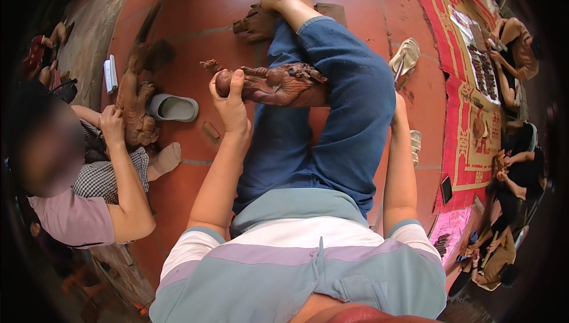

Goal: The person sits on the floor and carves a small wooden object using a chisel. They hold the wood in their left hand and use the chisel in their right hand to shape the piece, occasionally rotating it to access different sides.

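A reddish-brown carved wooden figurine [284, 86] lies sideways across my thighs, its round head toward the left and its far end against my bent right knee. My left hand [230, 97] is closed round the head end, with the thumb on top. My right hand [399, 107] is down beside the outer side of my right knee. Its fingers are hidden behind the jeans, so I cannot see whether it holds anything. Just beyond it is a pale slipper [406, 56].
To the left a person sits with a hand on another brown carved figure [136, 106], beside a grey clog [173, 107]. A dark wood block [255, 24] lies by my feet. On the right are a red and gold mat [462, 139] with a phone [446, 189], and several people working.
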The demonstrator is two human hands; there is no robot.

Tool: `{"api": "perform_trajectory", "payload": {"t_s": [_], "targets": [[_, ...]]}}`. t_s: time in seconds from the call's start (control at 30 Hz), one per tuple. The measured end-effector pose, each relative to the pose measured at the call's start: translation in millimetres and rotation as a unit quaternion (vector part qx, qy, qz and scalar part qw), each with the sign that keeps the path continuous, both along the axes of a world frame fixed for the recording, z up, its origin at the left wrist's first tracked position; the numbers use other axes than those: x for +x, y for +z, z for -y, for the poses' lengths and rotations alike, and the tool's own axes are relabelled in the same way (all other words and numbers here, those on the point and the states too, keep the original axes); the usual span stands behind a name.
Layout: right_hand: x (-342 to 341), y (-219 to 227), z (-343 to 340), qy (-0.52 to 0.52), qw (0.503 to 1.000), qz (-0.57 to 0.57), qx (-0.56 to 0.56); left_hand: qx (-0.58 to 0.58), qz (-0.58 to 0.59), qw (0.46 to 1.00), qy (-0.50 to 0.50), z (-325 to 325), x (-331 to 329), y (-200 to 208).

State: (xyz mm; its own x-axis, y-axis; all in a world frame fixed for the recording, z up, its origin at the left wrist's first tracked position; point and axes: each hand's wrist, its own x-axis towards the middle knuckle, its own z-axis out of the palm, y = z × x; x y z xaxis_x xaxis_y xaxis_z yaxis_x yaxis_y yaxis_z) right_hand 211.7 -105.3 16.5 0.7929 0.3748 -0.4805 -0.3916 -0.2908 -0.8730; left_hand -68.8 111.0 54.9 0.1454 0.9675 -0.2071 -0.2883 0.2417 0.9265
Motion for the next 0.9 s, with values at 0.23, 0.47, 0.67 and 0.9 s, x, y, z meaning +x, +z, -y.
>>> {"api": "perform_trajectory", "payload": {"t_s": [0.23, 0.47, 0.67, 0.9], "targets": [[30.8, 1.2, 9.2, 0.045, 0.997, 0.038, -0.053, -0.107, -0.022, 0.994, -0.012, 18.8, 10.5, -5.4], [53.4, 2.0, 28.1, 0.058, 0.991, 0.042, -0.110, -0.172, -0.019, 0.984, -0.041, 72.3, 9.2, 2.8], [61.0, -7.3, 38.6, 0.030, 0.999, 0.000, -0.019, -0.133, 0.036, 0.982, -0.131, 61.9, -5.4, -19.5], [46.9, 6.4, 62.7, -0.026, 1.000, -0.002, -0.016, -0.103, 0.014, 0.959, -0.264, 39.1, -31.8, -14.1]]}}
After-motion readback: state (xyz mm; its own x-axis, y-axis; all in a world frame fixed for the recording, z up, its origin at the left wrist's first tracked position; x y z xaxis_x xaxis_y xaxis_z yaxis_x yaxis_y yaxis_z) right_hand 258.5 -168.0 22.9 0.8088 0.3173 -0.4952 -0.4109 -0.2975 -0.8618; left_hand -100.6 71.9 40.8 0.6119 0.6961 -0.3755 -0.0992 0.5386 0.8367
